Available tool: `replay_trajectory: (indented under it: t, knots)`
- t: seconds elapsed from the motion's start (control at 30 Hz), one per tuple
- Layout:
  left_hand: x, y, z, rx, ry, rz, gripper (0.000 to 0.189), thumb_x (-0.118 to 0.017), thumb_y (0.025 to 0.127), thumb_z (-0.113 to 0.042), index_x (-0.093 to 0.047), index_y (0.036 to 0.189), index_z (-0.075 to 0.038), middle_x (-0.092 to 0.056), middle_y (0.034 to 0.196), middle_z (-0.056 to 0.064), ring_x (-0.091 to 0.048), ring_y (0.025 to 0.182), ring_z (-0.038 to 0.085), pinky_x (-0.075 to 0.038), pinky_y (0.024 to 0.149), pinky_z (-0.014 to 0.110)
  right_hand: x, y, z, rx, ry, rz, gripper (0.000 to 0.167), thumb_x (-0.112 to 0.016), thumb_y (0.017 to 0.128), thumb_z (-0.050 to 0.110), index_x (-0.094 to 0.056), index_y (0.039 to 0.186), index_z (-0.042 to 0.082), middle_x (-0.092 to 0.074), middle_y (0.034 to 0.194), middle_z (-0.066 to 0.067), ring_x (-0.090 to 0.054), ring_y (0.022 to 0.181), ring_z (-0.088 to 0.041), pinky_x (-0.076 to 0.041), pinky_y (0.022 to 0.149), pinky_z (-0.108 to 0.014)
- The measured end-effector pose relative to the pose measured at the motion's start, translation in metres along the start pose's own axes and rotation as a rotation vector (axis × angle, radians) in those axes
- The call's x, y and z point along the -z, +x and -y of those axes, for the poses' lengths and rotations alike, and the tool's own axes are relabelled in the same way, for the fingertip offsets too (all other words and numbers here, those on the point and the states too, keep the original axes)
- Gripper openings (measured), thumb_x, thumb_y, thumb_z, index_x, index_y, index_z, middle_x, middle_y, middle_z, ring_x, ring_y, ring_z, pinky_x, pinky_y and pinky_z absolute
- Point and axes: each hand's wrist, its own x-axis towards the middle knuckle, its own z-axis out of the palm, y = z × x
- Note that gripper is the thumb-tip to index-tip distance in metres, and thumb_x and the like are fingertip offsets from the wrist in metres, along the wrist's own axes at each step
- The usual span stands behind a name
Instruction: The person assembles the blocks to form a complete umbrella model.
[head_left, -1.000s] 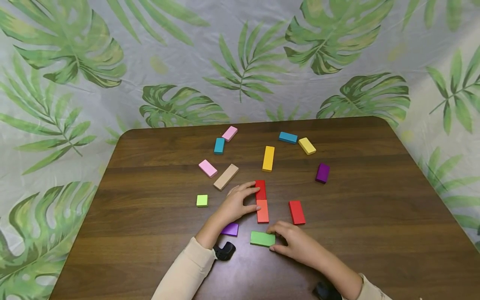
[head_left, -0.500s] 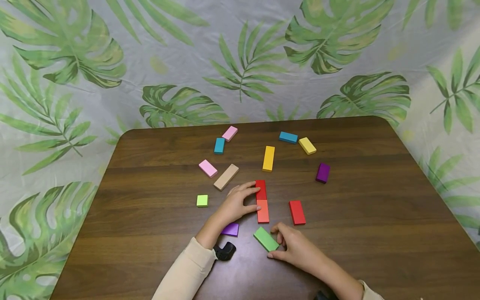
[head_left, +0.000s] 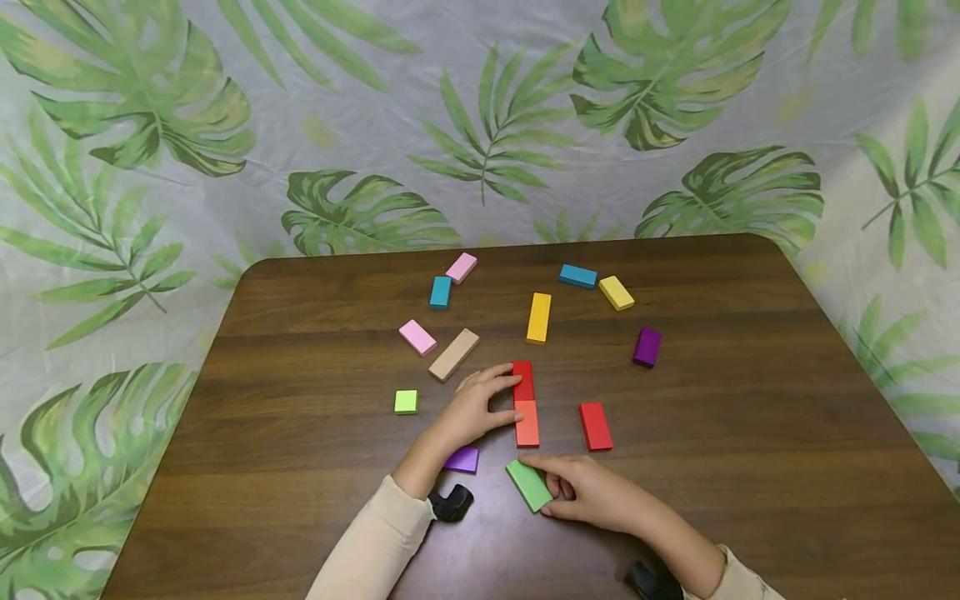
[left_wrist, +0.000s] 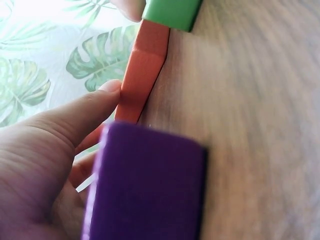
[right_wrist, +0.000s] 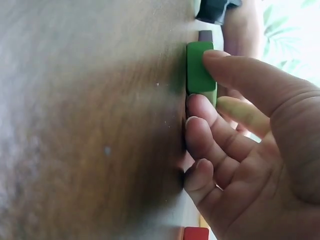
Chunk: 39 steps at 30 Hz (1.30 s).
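Note:
My left hand (head_left: 465, 410) reaches over the table, its fingertips at a red block (head_left: 523, 377) and its thumb at a coral block (head_left: 527, 427). These two blocks lie end to end in a line. Nearer me, a green block (head_left: 529, 486) lies slanted, pinched by the thumb and index finger of my right hand (head_left: 596, 492). The right wrist view shows the thumb on that green block (right_wrist: 196, 75), with the other fingers curled low by the table. Large in the left wrist view is a purple block (left_wrist: 150, 185), in front of the coral block (left_wrist: 142, 75).
A second red block (head_left: 596, 426) lies right of the line. Beyond are an orange-yellow block (head_left: 538, 318), a tan block (head_left: 453, 355), a dark purple block (head_left: 647, 347) and several blue, pink and yellow ones. A lime square (head_left: 406, 402) sits left, on the brown table (head_left: 750, 400).
The green block has turned from lying crosswise to a slant. My right hand has shifted its fingers on it, the index now at its far end. My left hand stays put.

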Motion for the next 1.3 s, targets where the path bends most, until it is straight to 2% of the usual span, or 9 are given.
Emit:
replay_trajectory:
  t: [0.5, 0.8, 1.07, 1.17, 1.3]
  knots:
    - [0.001, 0.0, -0.001, 0.003, -0.001, -0.001, 0.054, -0.07, 0.077, -0.03, -0.055, 0.124, -0.009, -0.042, 0.135, 0.007, -0.037, 0.123, 0.026, -0.021, 0.101, 0.044, -0.007, -0.004, 0.005, -0.042, -0.124, -0.118, 0.053, -0.072, 0.076, 0.024, -0.054, 0.123, 0.005, -0.041, 0.062, 0.014, -0.038, 0.054, 0.001, -0.036, 0.049, -0.017]
    - [0.0, 0.0, 0.0, 0.012, 0.002, 0.001, 0.054, -0.07, 0.077, -0.031, -0.055, 0.124, -0.01, -0.042, 0.135, 0.005, -0.036, 0.123, 0.024, -0.021, 0.101, 0.043, -0.009, -0.002, 0.005, -0.07, -0.122, -0.17, 0.052, -0.073, 0.074, 0.023, -0.055, 0.119, 0.004, -0.041, 0.06, 0.014, -0.036, 0.05, 0.002, -0.035, 0.045, -0.017]
    - [0.0, 0.0, 0.001, 0.006, 0.001, 0.0, 0.054, -0.07, 0.077, -0.031, -0.055, 0.124, -0.009, -0.042, 0.135, 0.005, -0.037, 0.122, 0.025, -0.021, 0.101, 0.044, -0.014, -0.002, 0.005, -0.05, -0.145, -0.253, 0.052, -0.075, 0.072, 0.024, -0.053, 0.114, 0.003, -0.043, 0.061, 0.012, -0.035, 0.049, 0.003, -0.035, 0.045, -0.016]
    - [0.0, 0.0, 0.0, 0.005, 0.0, 0.001, 0.054, -0.07, 0.077, -0.031, -0.055, 0.124, -0.009, -0.042, 0.135, 0.006, -0.037, 0.123, 0.025, -0.02, 0.101, 0.044, -0.014, -0.002, 0.003, -0.066, -0.095, -0.245, 0.054, -0.075, 0.072, 0.026, -0.051, 0.116, 0.004, -0.046, 0.063, 0.011, -0.037, 0.05, 0.002, -0.037, 0.046, -0.017]
    - [0.0, 0.0, 0.0, 0.011, -0.008, 0.005, 0.054, -0.07, 0.078, -0.032, -0.054, 0.125, -0.01, -0.042, 0.135, 0.005, -0.036, 0.123, 0.025, -0.02, 0.102, 0.044, -0.012, -0.003, -0.001, -0.102, 0.036, -0.215, 0.06, -0.074, 0.074, 0.027, -0.046, 0.123, 0.007, -0.05, 0.069, 0.008, -0.043, 0.053, -0.001, -0.04, 0.049, -0.019]
